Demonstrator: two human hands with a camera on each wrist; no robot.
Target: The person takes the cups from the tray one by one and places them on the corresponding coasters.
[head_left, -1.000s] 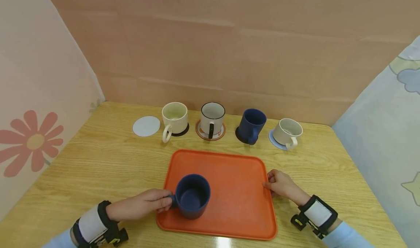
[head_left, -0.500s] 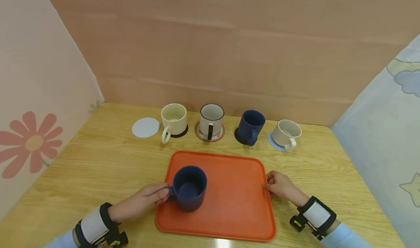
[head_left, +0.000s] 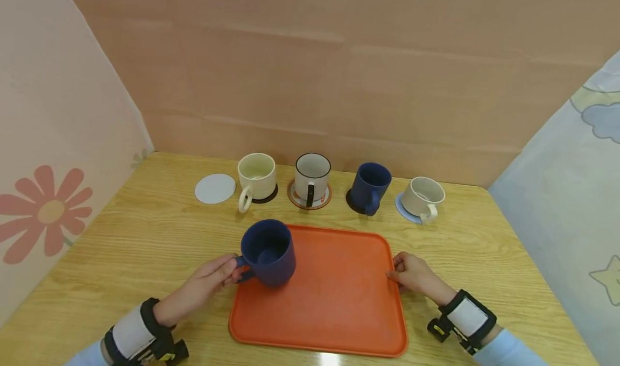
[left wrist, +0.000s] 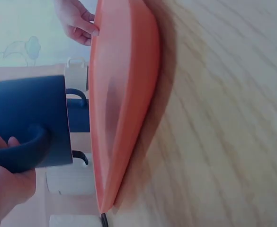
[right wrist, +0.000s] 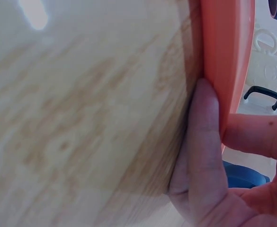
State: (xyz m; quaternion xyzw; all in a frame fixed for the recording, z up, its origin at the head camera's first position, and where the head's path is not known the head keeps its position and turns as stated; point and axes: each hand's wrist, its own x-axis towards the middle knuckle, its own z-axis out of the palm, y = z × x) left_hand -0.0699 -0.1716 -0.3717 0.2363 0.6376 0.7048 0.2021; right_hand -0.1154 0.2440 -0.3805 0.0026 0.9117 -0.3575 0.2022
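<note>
My left hand (head_left: 205, 282) grips the handle of a dark blue mug (head_left: 268, 253), held upright over the left part of an orange tray (head_left: 339, 296). In the left wrist view a gap shows between the mug's base and the tray (left wrist: 112, 61), and the fingers wrap the handle. At the tray's right edge, my right hand (head_left: 414, 272) pinches the rim. The right wrist view shows the thumb on the inner side of the rim and the other fingers (right wrist: 207, 137) low against the outer side, close to the table.
Behind the tray stand a cream mug (head_left: 256, 175), a white mug with black handle (head_left: 312, 177), a blue mug (head_left: 370, 185) and a low off-white cup (head_left: 423, 196), each on a coaster. A bare white coaster (head_left: 215, 188) lies at left. A brown backdrop (head_left: 310, 86) rises behind.
My left hand has lifted the dark blue mug and moved it away from me and slightly left, toward the tray's far left corner. The right hand keeps its place on the tray rim.
</note>
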